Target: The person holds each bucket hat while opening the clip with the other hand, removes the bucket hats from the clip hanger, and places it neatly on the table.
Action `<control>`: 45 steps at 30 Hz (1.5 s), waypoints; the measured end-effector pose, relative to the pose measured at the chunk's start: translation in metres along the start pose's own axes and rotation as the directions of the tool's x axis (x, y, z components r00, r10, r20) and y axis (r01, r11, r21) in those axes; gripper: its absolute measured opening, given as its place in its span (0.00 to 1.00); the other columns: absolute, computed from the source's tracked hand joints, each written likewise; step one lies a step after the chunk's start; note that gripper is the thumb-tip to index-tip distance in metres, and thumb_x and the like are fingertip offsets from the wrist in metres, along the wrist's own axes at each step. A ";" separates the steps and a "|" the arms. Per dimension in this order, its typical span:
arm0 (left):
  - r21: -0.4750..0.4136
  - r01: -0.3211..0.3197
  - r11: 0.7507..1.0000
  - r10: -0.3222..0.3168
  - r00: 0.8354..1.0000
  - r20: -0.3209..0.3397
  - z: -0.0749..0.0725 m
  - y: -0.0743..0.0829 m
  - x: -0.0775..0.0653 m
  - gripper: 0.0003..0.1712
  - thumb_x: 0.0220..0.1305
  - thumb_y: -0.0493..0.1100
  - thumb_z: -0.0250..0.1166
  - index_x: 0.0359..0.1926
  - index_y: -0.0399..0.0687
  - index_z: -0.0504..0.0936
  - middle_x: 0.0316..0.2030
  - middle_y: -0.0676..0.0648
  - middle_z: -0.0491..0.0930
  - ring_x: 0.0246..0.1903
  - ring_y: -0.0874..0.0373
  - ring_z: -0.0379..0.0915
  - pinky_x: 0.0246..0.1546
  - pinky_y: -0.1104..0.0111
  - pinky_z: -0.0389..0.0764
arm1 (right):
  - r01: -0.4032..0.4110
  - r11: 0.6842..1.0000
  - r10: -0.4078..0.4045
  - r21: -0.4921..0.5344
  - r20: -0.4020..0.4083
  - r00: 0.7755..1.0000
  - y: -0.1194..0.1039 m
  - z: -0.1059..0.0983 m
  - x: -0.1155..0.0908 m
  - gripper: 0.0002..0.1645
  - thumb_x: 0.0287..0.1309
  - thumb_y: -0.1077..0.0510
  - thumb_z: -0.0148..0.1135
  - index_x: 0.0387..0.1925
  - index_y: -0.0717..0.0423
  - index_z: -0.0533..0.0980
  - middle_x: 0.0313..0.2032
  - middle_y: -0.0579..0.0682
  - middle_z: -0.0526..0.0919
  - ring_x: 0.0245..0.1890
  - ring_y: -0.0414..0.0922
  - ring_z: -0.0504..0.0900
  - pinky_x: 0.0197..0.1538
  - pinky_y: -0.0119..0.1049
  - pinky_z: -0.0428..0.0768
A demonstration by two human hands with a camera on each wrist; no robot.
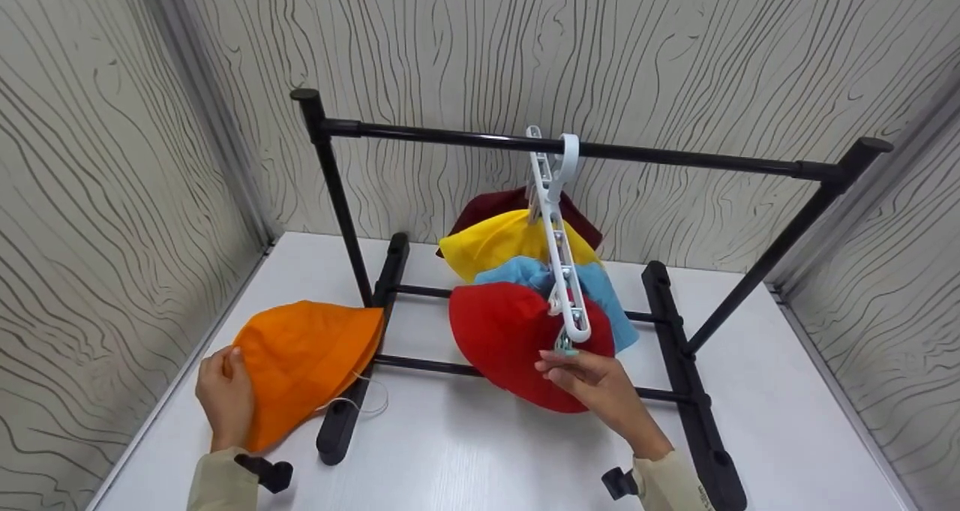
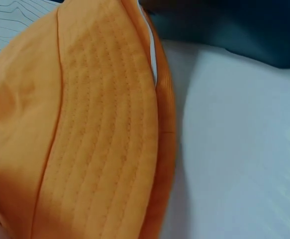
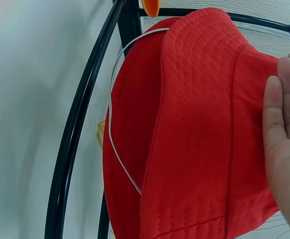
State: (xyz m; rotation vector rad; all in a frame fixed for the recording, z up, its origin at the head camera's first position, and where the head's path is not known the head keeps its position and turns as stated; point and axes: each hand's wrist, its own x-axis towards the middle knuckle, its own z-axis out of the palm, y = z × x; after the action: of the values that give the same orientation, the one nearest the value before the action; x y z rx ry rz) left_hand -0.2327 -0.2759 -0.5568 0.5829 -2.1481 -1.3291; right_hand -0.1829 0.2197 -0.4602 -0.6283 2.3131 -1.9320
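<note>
At the left of the head view, my left hand [image 1: 226,397] grips an orange bucket hat [image 1: 300,361] by its crown side. The hat's stitched brim [image 2: 102,119] fills much of the left wrist view. My right hand [image 1: 600,391] pinches a pale green clip [image 1: 565,342] at the near end of a white hanger [image 1: 559,252]. A red bucket hat [image 1: 502,331] hangs there, its white cord [image 3: 111,114] looping from the brim in the right wrist view. Several fingers of that hand lie straight along the red crown.
Behind the red hat hang a light blue hat [image 1: 611,301], a yellow hat [image 1: 487,244] and a dark red hat [image 1: 480,209]. The hanger hooks over the top bar of a black rack [image 1: 450,136] on a white table [image 1: 465,466]. Patterned panels [image 1: 450,46] enclose it.
</note>
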 end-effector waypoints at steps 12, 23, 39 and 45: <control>0.002 0.067 0.998 -0.067 0.996 0.062 -0.005 -0.023 -0.005 0.27 0.76 0.48 0.42 0.57 0.27 0.70 0.51 0.31 0.70 0.53 0.37 0.64 0.62 0.47 0.64 | 0.042 0.999 -0.042 0.004 0.007 0.999 0.004 0.001 -0.002 0.20 0.62 0.63 0.59 0.52 0.72 0.75 0.43 0.34 0.86 0.44 0.35 0.84 0.50 0.28 0.80; 0.035 0.091 0.995 -0.094 0.992 0.085 -0.009 -0.041 -0.008 0.28 0.76 0.47 0.41 0.59 0.24 0.67 0.53 0.26 0.67 0.56 0.32 0.62 0.63 0.43 0.61 | 0.040 0.999 -0.040 -0.017 -0.008 0.999 0.005 0.001 -0.004 0.18 0.62 0.63 0.59 0.50 0.71 0.76 0.42 0.34 0.86 0.44 0.35 0.85 0.50 0.27 0.80; 0.122 0.056 0.991 -0.070 0.992 0.110 -0.010 -0.049 -0.009 0.26 0.73 0.39 0.42 0.64 0.25 0.63 0.57 0.22 0.64 0.58 0.28 0.57 0.62 0.40 0.56 | 0.065 0.998 -0.065 -0.026 -0.002 0.998 0.005 0.000 -0.005 0.16 0.62 0.65 0.59 0.50 0.70 0.77 0.43 0.36 0.86 0.44 0.36 0.85 0.50 0.28 0.80; 0.192 0.084 0.978 -0.118 0.978 0.174 -0.010 -0.047 -0.009 0.26 0.71 0.37 0.43 0.66 0.27 0.61 0.62 0.25 0.61 0.60 0.29 0.55 0.63 0.41 0.56 | 0.080 0.996 -0.081 -0.046 -0.009 0.997 0.006 -0.001 -0.006 0.16 0.62 0.65 0.58 0.50 0.68 0.78 0.43 0.36 0.86 0.44 0.35 0.85 0.49 0.28 0.80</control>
State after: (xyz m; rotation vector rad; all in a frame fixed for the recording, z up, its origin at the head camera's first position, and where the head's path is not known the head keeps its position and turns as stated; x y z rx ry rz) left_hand -0.2159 -0.2969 -0.5980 0.6736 -2.4401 -1.2908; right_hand -0.1792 0.2234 -0.4670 -0.7277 2.3807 -1.9247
